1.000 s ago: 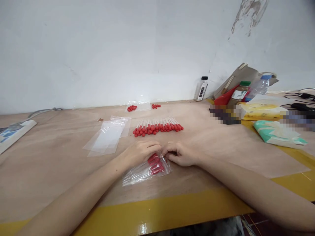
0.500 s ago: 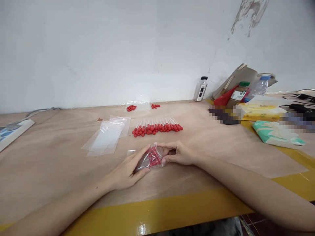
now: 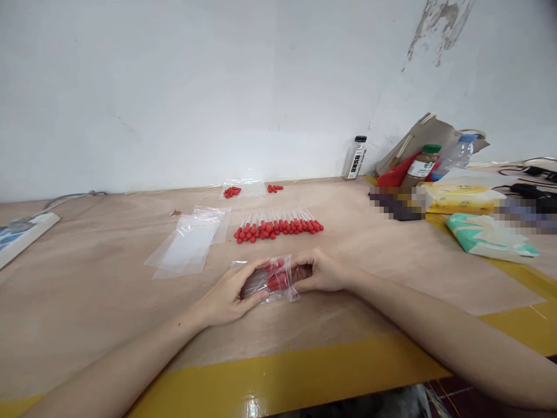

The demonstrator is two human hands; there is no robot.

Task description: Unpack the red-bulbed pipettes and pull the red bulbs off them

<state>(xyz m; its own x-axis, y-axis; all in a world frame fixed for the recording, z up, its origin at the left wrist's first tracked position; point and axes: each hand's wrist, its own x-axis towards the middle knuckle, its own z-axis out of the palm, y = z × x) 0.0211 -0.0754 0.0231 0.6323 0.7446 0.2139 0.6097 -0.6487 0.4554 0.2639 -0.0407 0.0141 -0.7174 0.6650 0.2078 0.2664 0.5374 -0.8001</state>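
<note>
Brown tabletop beneath, both hands hold a clear bag of red-tipped sticks.

The site presents as a makeshift workshop station; building type cannot be determined. Indicators are a wood-faced worktop edged with yellow tape, flat clear bags and a row of red-tipped sticks. A power strip and drink bottles share the surface, below a wall with a peeled patch.
</note>
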